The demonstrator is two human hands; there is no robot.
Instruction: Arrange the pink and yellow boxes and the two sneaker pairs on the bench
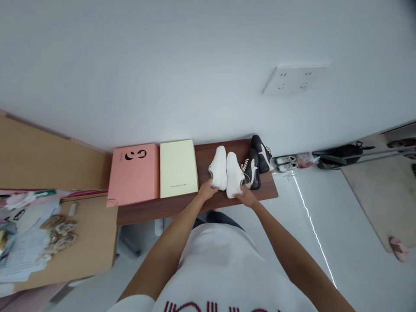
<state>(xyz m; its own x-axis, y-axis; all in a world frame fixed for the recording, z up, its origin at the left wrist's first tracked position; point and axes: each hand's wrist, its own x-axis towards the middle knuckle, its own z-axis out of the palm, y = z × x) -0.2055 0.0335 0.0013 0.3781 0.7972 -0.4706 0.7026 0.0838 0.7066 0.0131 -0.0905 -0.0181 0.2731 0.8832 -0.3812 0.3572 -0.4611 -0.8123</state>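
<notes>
Left hand (206, 189) at the lower end of one white sneaker (217, 168), and right hand (246, 197) at the lower end of another white sneaker (234, 174). Both sneakers stand side by side on a brown wooden worktop (152, 212), near its front edge. Fingers (204, 187) curved against the shoes and partly hidden, so pinching or not, cannot tell. Just right of the shoes, black sneakers (256, 164); to the left, a pale yellow box (178, 169) beside a pink box (133, 173).
</notes>
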